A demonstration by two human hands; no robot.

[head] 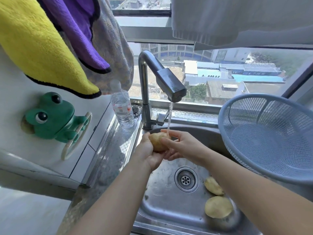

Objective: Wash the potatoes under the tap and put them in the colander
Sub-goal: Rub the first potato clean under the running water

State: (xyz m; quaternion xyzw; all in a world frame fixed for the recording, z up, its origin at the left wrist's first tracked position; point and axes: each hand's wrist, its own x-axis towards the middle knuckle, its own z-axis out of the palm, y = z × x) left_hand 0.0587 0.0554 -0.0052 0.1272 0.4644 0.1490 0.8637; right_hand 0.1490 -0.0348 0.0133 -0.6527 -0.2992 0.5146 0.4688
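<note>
A yellow-brown potato [157, 141] is held under the running stream from the steel tap [169, 85]. My left hand [149, 153] cups it from below and the left. My right hand [179, 146] wraps its fingers over the potato's right side. Two more potatoes lie in the steel sink [162, 197]: one [213, 186] right of the drain, one [218, 209] nearer the front. The blue-grey mesh colander [271, 138] stands tilted on the sink's right edge, with nothing visible inside it.
A clear water bottle [122, 111] stands left of the tap base. A green frog holder [54, 117] hangs on the left wall. Yellow, purple and grey towels [50, 48] hang overhead at left, and a white cloth [237, 19] at top right. The drain [186, 179] is at the sink's middle.
</note>
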